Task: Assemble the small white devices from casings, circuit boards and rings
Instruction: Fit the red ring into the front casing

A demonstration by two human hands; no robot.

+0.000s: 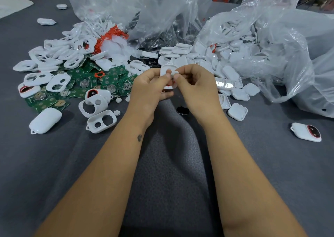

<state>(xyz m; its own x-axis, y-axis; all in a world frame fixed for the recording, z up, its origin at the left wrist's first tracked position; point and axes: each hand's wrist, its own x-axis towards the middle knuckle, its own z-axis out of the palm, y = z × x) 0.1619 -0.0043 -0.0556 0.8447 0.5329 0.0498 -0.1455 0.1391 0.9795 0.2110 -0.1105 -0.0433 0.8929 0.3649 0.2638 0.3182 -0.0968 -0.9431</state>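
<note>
Grey cloth covers the whole work surface, with clear plastic bags slumped along its far edge. At far left lies a closed white shell, and beyond it a spill of open casing frames with two cut-outs each, overlapping a patch of green circuit boards. Orange rings show in a tangle behind them.

Toward the middle, the left hand and the right hand meet above the cloth, both pinched on one white casing held upright between them. The left thumb and fingers clamp its lower part, where a bit of red shows; the right thumb and forefinger press a small white round piece against its upper face. Whether that piece is already seated I cannot tell.

To do this step well, the left hand should probably hold the casing steady while the right centres the piece over its hole and pushes squarely, not at a tilt, until it sits flush.

Further right lies a heap of solid white back covers, spilling from a bag, and at far right one finished device with a red-rimmed dark window rests alone.
</note>
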